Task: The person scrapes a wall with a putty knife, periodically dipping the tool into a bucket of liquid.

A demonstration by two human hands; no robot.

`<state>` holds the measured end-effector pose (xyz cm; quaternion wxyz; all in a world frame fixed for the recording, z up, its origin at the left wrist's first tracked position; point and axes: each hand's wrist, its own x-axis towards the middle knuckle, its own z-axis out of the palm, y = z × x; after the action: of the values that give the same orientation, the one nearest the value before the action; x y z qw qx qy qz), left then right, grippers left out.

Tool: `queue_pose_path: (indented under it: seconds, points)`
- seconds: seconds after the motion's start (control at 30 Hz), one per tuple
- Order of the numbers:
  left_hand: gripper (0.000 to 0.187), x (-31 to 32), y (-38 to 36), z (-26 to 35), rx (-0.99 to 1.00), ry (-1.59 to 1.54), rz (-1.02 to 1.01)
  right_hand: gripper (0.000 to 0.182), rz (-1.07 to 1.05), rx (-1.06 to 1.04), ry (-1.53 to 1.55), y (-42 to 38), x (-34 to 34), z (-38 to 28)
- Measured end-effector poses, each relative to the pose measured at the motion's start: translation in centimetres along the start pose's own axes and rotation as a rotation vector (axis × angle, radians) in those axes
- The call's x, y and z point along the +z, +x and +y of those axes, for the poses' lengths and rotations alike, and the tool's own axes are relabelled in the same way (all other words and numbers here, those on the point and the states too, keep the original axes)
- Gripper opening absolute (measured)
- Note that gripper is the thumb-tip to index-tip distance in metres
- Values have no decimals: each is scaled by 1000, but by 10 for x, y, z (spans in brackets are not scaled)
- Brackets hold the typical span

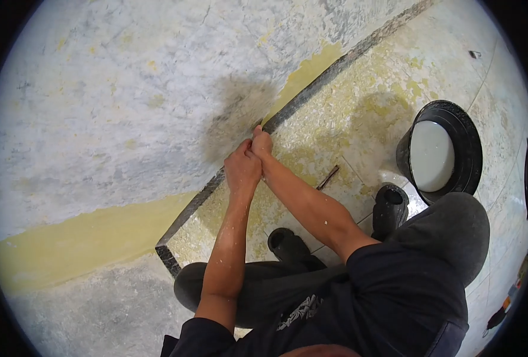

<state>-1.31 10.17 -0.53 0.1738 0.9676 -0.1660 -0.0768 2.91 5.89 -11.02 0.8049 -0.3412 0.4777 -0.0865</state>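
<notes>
Close together at the foot of the wall are both of my hands. My right hand is closed against the black skirting strip, at the lower end of a patch of yellow paint. Touching its wrist side, my left hand has its fingers curled in. Whatever the two hands grip is hidden by the fingers and knuckles. Scraped white-grey wall rises beyond them, with a broad yellow band low on the left. Pale specks dot both forearms.
A black bucket holding whitish liquid stands right of my knee. Yellow flakes litter the tiled floor. A thin dark stick lies near my black shoes. Orange-and-black items show at the right edge.
</notes>
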Motion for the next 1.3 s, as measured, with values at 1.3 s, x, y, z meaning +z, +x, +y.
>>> queue_pose_path:
  seconds: [1.3]
  points:
    - [29,2,2,0,98,61,57,54,-101,118,218,38,12,43]
